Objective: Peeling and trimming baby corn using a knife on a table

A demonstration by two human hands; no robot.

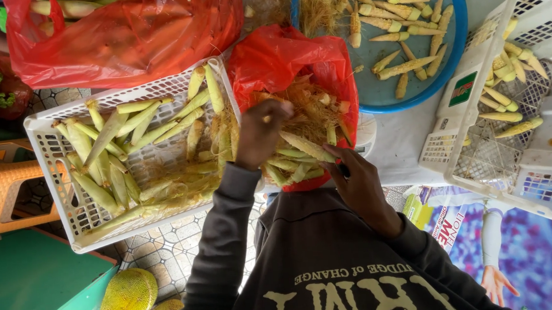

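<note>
Left of the left hand [259, 135] lies the largest thing, a white slatted plastic crate [54, 187] heaped with unhusked baby corn in pale green leaves [107, 165]. Beyond that crate, up and to the left of the hand, sits a big red plastic bag [128, 36] stuffed with more cobs. Up and to the right of the right hand [357, 182] rests a round blue tray [454, 42] scattered with peeled yellow baby corn [405, 67]. Further right of that hand stands a second white crate [455, 157] holding a few peeled cobs.

Directly under both hands sits a smaller red bag [283, 59], open and full of husks and corn silk [309, 118]. The left hand is closed in a grip around the top of a baby corn cob [304, 145], fingers curled tight on its husk end. The right hand meets the lower end of the same cob, fingers pressed together around it, and a small dark object shows at the fingertips; what it is cannot be told. The cob lies slanted between the two hands, just above the husk pile.

Below and left of the left arm, two bumpy yellow-green jackfruits [128, 301] lie on the floor.
</note>
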